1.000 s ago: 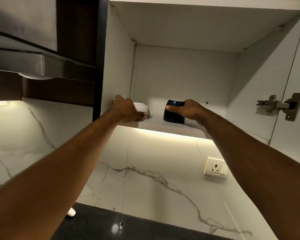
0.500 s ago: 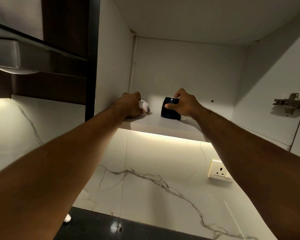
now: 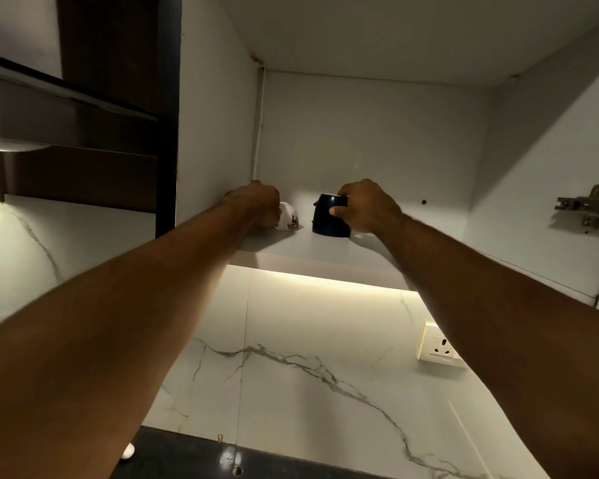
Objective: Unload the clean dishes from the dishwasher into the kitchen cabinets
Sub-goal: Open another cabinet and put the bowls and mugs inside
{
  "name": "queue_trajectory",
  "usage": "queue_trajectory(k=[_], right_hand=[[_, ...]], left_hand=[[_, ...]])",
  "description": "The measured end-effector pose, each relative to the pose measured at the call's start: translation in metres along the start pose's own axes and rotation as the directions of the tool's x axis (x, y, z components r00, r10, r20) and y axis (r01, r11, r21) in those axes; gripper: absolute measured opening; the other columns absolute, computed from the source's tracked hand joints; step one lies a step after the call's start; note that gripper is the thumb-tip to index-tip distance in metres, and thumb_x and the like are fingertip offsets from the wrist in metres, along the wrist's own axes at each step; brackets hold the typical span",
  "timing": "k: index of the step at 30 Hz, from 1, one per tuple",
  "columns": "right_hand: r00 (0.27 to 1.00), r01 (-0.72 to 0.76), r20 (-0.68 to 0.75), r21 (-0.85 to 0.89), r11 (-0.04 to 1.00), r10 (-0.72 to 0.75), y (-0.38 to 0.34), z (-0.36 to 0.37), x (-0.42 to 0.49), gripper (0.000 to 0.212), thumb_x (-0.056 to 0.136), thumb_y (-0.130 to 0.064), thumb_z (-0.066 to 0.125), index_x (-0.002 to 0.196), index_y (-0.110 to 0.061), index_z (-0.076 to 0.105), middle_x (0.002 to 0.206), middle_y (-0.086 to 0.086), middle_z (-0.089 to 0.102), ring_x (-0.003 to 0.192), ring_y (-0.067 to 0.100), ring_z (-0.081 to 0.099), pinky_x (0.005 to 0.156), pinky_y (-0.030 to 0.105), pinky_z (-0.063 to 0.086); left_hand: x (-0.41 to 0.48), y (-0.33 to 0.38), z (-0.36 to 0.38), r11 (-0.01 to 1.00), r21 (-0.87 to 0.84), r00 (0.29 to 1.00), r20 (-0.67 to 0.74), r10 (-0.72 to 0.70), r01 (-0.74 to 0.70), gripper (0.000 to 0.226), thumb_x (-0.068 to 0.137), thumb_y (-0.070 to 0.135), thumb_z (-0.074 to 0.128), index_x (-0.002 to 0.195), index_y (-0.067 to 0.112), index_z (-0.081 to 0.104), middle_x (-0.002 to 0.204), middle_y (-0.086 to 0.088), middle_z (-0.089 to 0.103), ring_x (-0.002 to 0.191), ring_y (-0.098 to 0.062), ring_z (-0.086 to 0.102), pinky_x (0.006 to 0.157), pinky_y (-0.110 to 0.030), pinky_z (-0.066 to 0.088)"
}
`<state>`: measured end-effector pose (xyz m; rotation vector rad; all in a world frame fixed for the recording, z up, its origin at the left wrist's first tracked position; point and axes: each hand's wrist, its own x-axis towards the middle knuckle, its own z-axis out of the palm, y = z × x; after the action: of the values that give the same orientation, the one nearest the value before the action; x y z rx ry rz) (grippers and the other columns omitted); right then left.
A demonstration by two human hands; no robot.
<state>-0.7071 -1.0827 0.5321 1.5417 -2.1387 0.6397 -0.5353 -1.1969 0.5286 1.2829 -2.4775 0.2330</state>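
White cabinet interior up high, door swung open, and both bare arms are stretched up into it. Our marker is the dark blue mug (image 3: 329, 216), standing on the cabinet shelf (image 3: 291, 245) close to the front edge. The right hand (image 3: 367, 209) is on it: thumb pressed to the near wall of the mug, fingers curled over the top and far side, a firm grip. Just left of the dark blue mug, with a slim gap between them, sits the white cup (image 3: 290, 221) with a dark printed figure on its side. The left hand (image 3: 256, 205) is wrapped around that cup, fingers curled and hiding most of it; whether the cup sits flat on the shelf I cannot tell. Well to the right of the dark blue mug, a metal door hinge (image 3: 586, 205) is fixed to the cabinet's side wall. Directly below the mug, a warm light strip (image 3: 325, 281) glows under the shelf and washes over the veined marble backsplash (image 3: 308, 368). Down and right of the mug, a white wall socket (image 3: 439, 347) is set in the marble. Far left of the mug hangs a steel range hood (image 3: 49, 108). Far below it lies the glossy black surface (image 3: 187, 458), with a small white object (image 3: 128, 451) at its left.
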Motion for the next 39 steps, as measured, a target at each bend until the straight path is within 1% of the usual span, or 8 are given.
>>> queue_trajectory(k=[5, 7, 11, 14, 17, 20, 29, 39], right_hand=[[1.0, -0.012, 0.011, -0.072, 0.997, 0.013, 0.0, 0.004, -0.002, 0.034, 0.092, -0.039, 0.054, 0.119, -0.019, 0.061, 0.117, 0.013, 0.056, 0.105, 0.032, 0.055, 0.082, 0.037, 0.044], [1.0, -0.022, 0.011, -0.098, 0.995, 0.023, -0.001, 0.004, -0.003, 0.034, 0.093, -0.038, 0.052, 0.122, -0.022, 0.06, 0.12, 0.013, 0.053, 0.109, 0.032, 0.053, 0.083, 0.036, 0.04], [0.999, -0.034, 0.015, -0.154, 0.987, 0.037, -0.003, 0.004, -0.006, 0.036, 0.095, -0.037, 0.049, 0.129, -0.026, 0.055, 0.125, 0.014, 0.048, 0.114, 0.032, 0.05, 0.087, 0.037, 0.036], [0.999, -0.033, 0.021, -0.181, 0.983, 0.038, -0.004, 0.004, -0.008, 0.039, 0.095, -0.037, 0.048, 0.133, -0.025, 0.051, 0.127, 0.015, 0.047, 0.115, 0.033, 0.048, 0.089, 0.038, 0.037], [0.999, -0.019, 0.022, -0.212, 0.977, 0.024, -0.004, 0.0, -0.013, 0.052, 0.096, -0.036, 0.046, 0.147, -0.031, 0.032, 0.131, 0.016, 0.045, 0.12, 0.034, 0.046, 0.094, 0.042, 0.037], [0.999, -0.036, -0.029, -0.163, 0.986, 0.032, -0.003, -0.01, -0.022, 0.061, 0.098, -0.037, 0.043, 0.153, -0.034, 0.017, 0.136, 0.017, 0.043, 0.124, 0.035, 0.044, 0.096, 0.044, 0.038], [0.997, -0.064, -0.039, -0.084, 0.994, 0.061, -0.006, -0.036, -0.082, 0.064, 0.1, -0.043, 0.04, 0.154, -0.019, 0.015, 0.144, 0.016, 0.043, 0.13, 0.035, 0.042, 0.102, 0.046, 0.034], [0.985, -0.104, -0.139, 0.021, 0.994, 0.106, -0.018, -0.086, -0.169, 0.066, 0.099, -0.042, 0.042, 0.147, -0.003, 0.02, 0.136, 0.019, 0.052, 0.121, 0.038, 0.051, 0.1, 0.045, 0.036]], left_hand=[[0.0, 0.0, 0.008, 1.0, -0.005, 1.0, 0.03, 0.004, -0.003, 0.044, 0.084, 0.031, 0.049, 0.125, 0.013, 0.052, 0.123, -0.014, 0.052, 0.115, -0.037, 0.05, 0.094, -0.046, 0.047], [-0.006, 0.002, 0.008, 1.0, -0.019, 1.0, 0.01, 0.002, -0.002, 0.052, 0.082, 0.034, 0.045, 0.129, 0.012, 0.051, 0.128, -0.014, 0.049, 0.115, -0.038, 0.051, 0.095, -0.045, 0.047], [-0.009, 0.001, 0.012, 0.997, -0.064, 0.998, -0.055, -0.041, 0.037, 0.042, 0.095, 0.031, 0.049, 0.135, 0.019, 0.048, 0.137, -0.013, 0.042, 0.117, -0.037, 0.052, 0.095, -0.045, 0.047], [-0.006, -0.001, 0.015, 0.99, -0.135, 0.998, -0.043, -0.035, 0.029, 0.053, 0.095, 0.036, 0.049, 0.144, 0.017, 0.038, 0.139, -0.019, 0.035, 0.118, -0.042, 0.052, 0.101, -0.048, 0.044], [-0.011, -0.001, 0.012, 0.976, -0.213, 0.988, -0.134, -0.078, 0.048, 0.058, 0.097, 0.042, 0.048, 0.144, 0.012, 0.033, 0.142, -0.022, 0.033, 0.124, -0.044, 0.048, 0.1, -0.048, 0.043], [-0.024, -0.002, 0.008, 0.976, -0.217, 0.976, -0.214, -0.052, 0.005, 0.059, 0.096, 0.046, 0.048, 0.142, 0.01, 0.037, 0.14, -0.021, 0.038, 0.125, -0.041, 0.046, 0.099, -0.049, 0.043], [-0.092, 0.002, -0.007, 0.985, -0.172, 0.956, -0.293, -0.023, -0.029, 0.056, 0.097, 0.047, 0.044, 0.139, 0.009, 0.042, 0.137, -0.019, 0.045, 0.123, -0.039, 0.047, 0.095, -0.047, 0.044], [-0.197, 0.017, -0.048, 0.985, -0.149, 0.948, -0.317, 0.032, -0.083, 0.052, 0.098, 0.037, 0.044, 0.142, 0.009, 0.039, 0.139, -0.017, 0.044, 0.125, -0.036, 0.045, 0.095, -0.046, 0.043]])
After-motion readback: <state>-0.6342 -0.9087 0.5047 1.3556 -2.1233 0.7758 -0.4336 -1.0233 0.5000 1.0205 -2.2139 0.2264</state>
